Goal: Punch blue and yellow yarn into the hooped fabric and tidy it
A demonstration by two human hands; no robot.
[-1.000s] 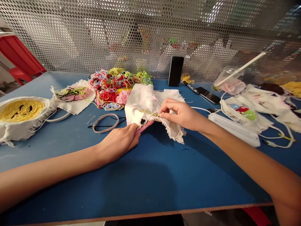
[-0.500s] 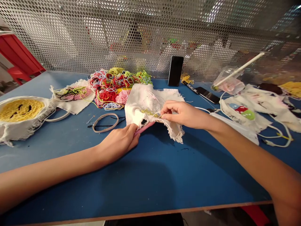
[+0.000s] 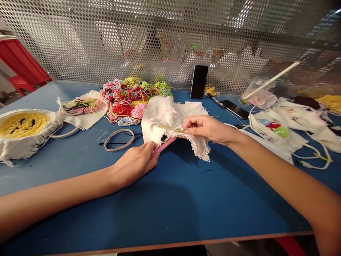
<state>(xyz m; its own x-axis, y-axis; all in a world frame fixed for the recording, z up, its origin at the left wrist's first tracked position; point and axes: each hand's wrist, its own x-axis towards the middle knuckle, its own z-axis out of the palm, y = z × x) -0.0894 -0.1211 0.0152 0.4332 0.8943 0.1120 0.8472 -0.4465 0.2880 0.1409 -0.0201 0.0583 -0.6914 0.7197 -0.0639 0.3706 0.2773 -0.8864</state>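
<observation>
In the head view, the left hand [image 3: 134, 161] is closed around the pink hoop [image 3: 165, 145], at the near side of the white cloth [image 3: 156, 113]; this grip probably keeps the cloth raised and steady above the counter [image 3: 160, 213]. The right hand [image 3: 210, 129] is narrow, its fingertips pinched at the yellow-green stitches; whether they hold thread or needle, I cannot tell. The yarn [image 3: 122, 101] is heaped behind, perhaps to be within reach. One phone [image 3: 199, 81] stands upright near the mesh [image 3: 80, 42], which may support it, and a ring [image 3: 106, 143] lies left of the cloth. The pen [image 3: 215, 100] carries some print, too small for reading; I can read no brand.
</observation>
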